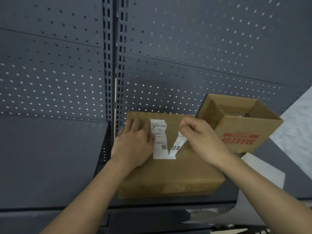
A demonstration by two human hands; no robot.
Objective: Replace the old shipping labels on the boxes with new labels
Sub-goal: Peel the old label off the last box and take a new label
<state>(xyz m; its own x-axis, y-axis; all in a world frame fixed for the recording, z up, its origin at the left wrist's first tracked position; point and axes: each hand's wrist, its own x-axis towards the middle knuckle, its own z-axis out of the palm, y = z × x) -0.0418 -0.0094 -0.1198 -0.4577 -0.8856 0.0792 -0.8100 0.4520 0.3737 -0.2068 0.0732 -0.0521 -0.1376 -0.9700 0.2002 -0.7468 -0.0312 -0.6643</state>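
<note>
The closed box [170, 173] lies on the shelf [50, 157] — the open box [239, 125] behind it, to the right.

Both bare forearms reach in from the near edge, converging toward centre. L hand [135, 142] lies palm-down, fingers straight & together, pressing flat on the box [168, 171]. R hand [200, 139] sits slightly raised w/ wrist bent, thumb & forefinger pinching the label strip [179, 146]. Other fingers curled, prob. tucked under; hard to see.
</note>
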